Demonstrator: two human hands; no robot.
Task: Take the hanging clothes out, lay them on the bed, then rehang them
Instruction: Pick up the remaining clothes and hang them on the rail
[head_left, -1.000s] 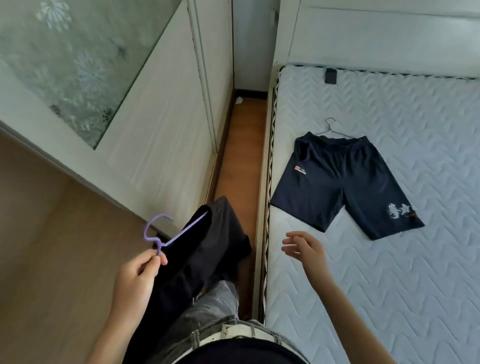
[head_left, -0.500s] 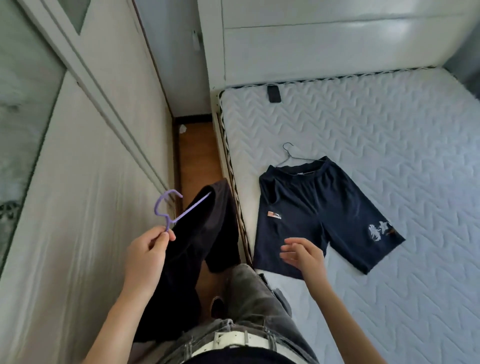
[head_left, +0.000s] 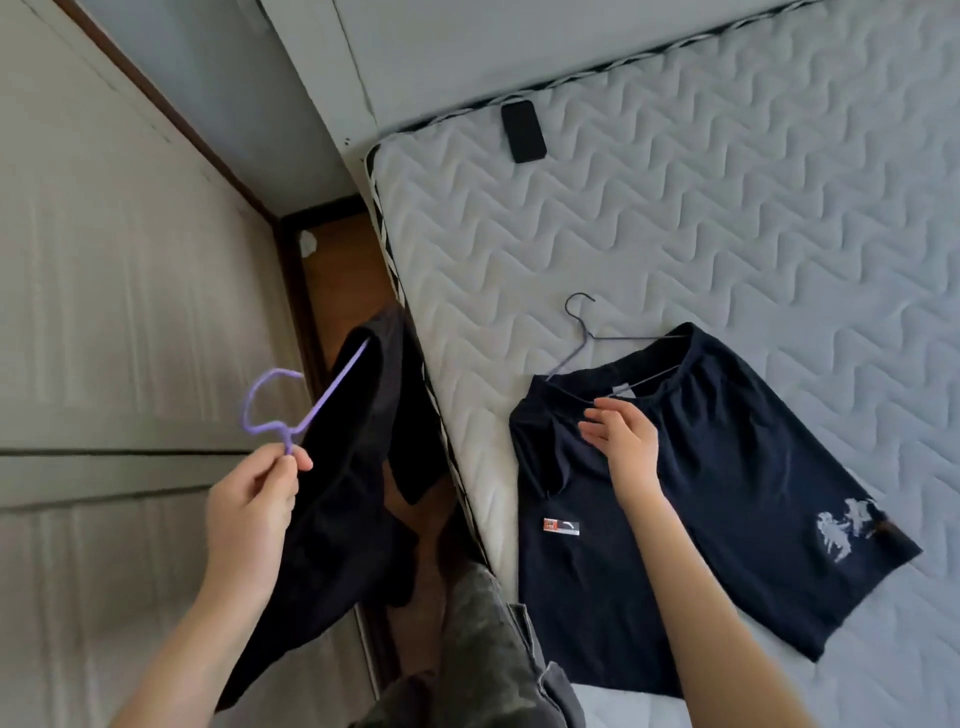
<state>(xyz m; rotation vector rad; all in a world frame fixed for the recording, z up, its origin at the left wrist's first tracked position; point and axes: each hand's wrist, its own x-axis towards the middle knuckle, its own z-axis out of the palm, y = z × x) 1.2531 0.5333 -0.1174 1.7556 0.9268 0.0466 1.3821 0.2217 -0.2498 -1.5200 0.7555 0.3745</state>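
- A quilted white mattress (head_left: 675, 208) fills the right of the room, with a pale wardrobe door (head_left: 130, 312) on the left.
- The left hand (head_left: 254, 499) pinches the neck of the purple hanger (head_left: 291, 410). Its black garment (head_left: 337, 493) hangs beside the mattress's left edge and looks limp and light.
- The navy shorts (head_left: 727, 493) lie flat near that edge on a thin wire hanger (head_left: 584, 332).
- The right hand (head_left: 623, 441), fingers loose, hovers at the waistband. The wire hanger's hook looks like the surest place to hold.

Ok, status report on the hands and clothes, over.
Left hand pinches purple hanger, black garment hanging from it beside bed. Right hand open over navy shorts on bed, wire hanger inside waistband. Nothing between hand and shorts.
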